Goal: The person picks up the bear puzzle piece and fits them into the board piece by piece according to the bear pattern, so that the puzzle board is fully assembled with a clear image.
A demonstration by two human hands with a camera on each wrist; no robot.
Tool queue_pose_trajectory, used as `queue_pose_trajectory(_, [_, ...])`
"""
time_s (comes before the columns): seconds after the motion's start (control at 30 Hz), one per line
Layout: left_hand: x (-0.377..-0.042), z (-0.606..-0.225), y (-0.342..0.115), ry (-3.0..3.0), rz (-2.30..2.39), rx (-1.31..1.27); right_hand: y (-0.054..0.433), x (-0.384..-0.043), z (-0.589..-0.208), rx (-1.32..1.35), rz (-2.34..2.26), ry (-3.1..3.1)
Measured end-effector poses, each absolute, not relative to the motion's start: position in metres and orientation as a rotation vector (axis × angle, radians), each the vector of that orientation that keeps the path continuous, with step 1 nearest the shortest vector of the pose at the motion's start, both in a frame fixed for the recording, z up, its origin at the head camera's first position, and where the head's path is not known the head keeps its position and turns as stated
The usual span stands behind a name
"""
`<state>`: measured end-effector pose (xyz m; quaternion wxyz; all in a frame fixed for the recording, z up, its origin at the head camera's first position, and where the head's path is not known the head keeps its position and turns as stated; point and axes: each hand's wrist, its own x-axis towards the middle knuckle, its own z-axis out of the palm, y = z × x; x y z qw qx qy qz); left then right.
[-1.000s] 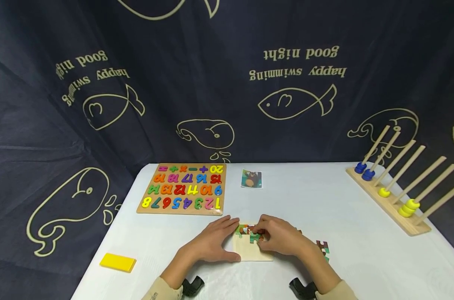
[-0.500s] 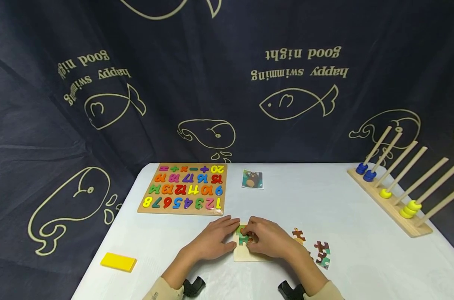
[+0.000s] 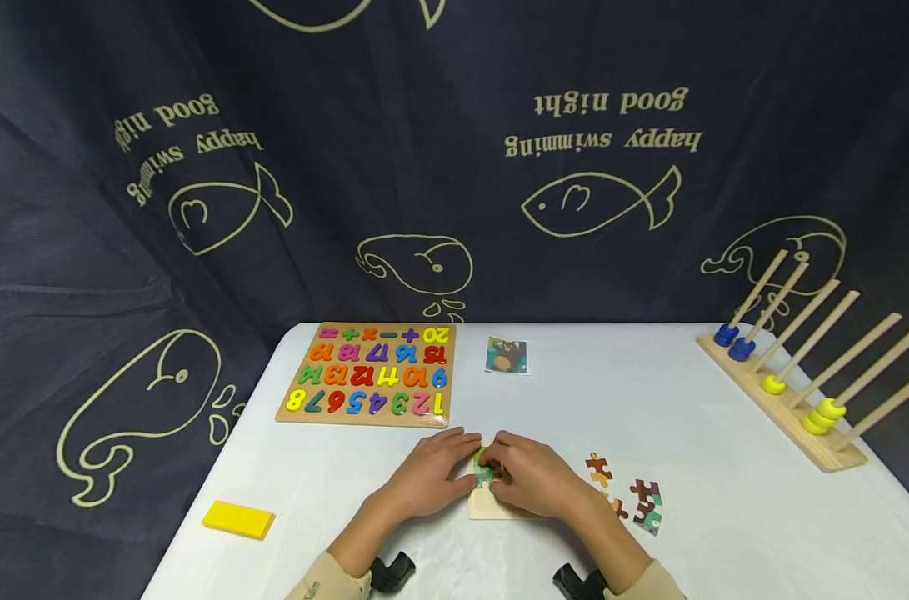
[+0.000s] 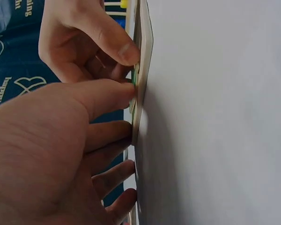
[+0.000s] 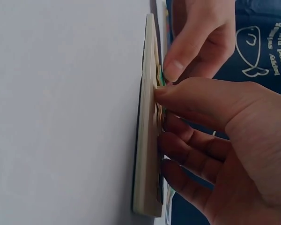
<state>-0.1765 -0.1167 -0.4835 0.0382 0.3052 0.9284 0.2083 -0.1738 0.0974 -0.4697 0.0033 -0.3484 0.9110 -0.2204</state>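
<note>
A small wooden puzzle tray (image 3: 499, 507) lies on the white table, its near part bare wood. My left hand (image 3: 427, 472) rests at the tray's left edge with fingers extended, its thumb (image 4: 119, 93) touching the green puzzle pieces (image 3: 483, 477). From the other side, my right hand (image 3: 535, 477) pinches a green-and-brown puzzle piece between thumb and curled fingers, low over the tray's far left part. My fingers hide much of that piece. In the right wrist view, the right thumb (image 5: 178, 93) sits right at the pieces, near the left thumb.
Several loose puzzle pieces (image 3: 646, 506) lie right of the tray. Behind it are a bear picture card (image 3: 506, 357) and a number board (image 3: 360, 422). A wooden bead abacus (image 3: 787, 408) stands at the right, and a yellow block (image 3: 238, 519) lies at the left.
My right hand has moved left across the tray with the puzzle piece, uncovering loose pieces at the right. My left thumb has come up from the tray's near edge onto the pieces.
</note>
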Motion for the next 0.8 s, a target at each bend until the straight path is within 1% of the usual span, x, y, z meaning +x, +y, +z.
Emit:
queue_pose_trajectory(0.33, [-0.1763, -0.4858, -0.1146, 2.915, 0.619, 0.924, 0.1003, -0.1763, -0.4703, -1.071, -0.733, 2.857])
queue_pose_trajectory(0.63, [-0.1770, -0.4857, -0.1128, 2.922, 0.628, 0.912, 0.0991, -0.1779, -0.4737, -0.982, -0.655, 3.008])
queue_pose_trajectory(0.8, [-0.1761, -0.4850, -0.1123, 2.924, 0.624, 0.902, 0.0980, -0.1768, -0.4740, -0.914, -0.685, 3.019])
